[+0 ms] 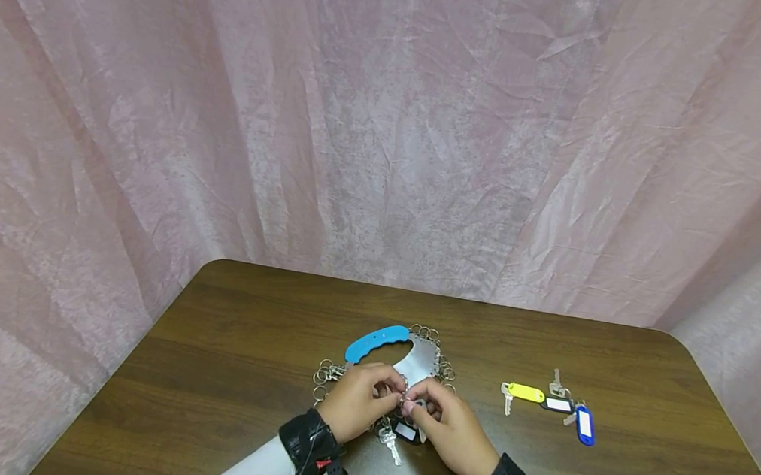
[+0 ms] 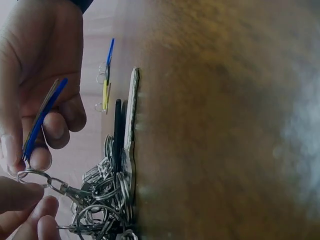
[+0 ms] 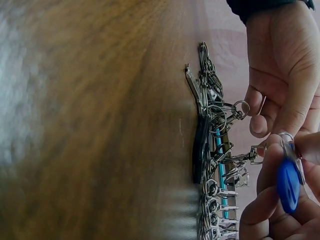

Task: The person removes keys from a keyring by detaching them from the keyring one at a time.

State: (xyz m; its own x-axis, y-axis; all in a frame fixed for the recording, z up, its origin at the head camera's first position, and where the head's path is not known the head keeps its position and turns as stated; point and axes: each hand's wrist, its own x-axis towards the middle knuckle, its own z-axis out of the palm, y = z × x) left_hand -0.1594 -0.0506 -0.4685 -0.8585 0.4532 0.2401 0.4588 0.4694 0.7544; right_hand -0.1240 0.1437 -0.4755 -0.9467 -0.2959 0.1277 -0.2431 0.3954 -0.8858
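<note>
A metal key holder plate (image 1: 419, 360) with a blue handle (image 1: 378, 341) lies on the table, its edge lined with clasps and split rings. Over its near side, my left hand (image 1: 358, 398) pinches a small split ring (image 2: 35, 172) that meets a swivel clasp (image 2: 59, 186) of the holder. From the other side, my right hand (image 1: 455, 429) pinches the same ring, with a blue key tag (image 3: 288, 186) and a key hanging at its palm. Fingertips partly hide the ring. Below the hands lie a silver key (image 1: 391, 444) and a black tag (image 1: 406, 431).
To the right on the brown table (image 1: 265, 310) lie a yellow tag (image 1: 526, 392), a black tag (image 1: 557, 405) and a blue tag (image 1: 584, 424), with keys. Several loose-hanging rings (image 1: 324, 372) stick out at the holder's left. A pink curtain (image 1: 428, 159) hangs behind the table.
</note>
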